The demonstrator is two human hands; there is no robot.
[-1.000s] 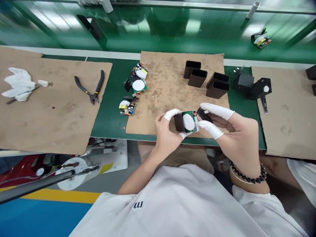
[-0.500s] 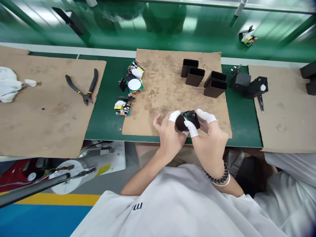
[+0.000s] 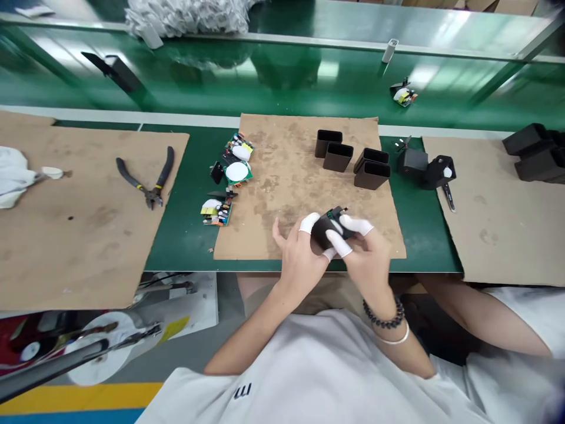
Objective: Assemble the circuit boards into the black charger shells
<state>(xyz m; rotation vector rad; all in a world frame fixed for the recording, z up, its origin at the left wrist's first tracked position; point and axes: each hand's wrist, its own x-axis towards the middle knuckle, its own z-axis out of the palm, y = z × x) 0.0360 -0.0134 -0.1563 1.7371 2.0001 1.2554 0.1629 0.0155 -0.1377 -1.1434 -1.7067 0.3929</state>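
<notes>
Low over the front of the middle cardboard sheet, my left hand (image 3: pixel 301 258) grips a black plastic housing (image 3: pixel 322 231), fingers wrapped around it. White finger cots cover several fingertips on both hands. My right hand (image 3: pixel 369 254) is closed at the housing's right end, on a black end piece with a bit of green circuit board (image 3: pixel 336 213) showing. How far the board sits inside the housing is hidden by my fingers. Beyond my hands, several open-topped black housings (image 3: pixel 371 175) stand upright. To the left lie circuit boards with components (image 3: pixel 217 211).
Cutting pliers (image 3: pixel 152 191) lie open on the left cardboard (image 3: pixel 97 253). Right of the middle cardboard (image 3: pixel 273 194) are black housings (image 3: pixel 412 162) and a dark-handled tool (image 3: pixel 449 197). More housings (image 3: pixel 541 156) are at far right. A co-worker's arm (image 3: pixel 485 315) is at right.
The camera view has tilted up, bringing the upper shelf into sight. My right hand has shifted its grip on the end piece, and the held parts are turned slightly. A co-worker's arm now shows at right.
</notes>
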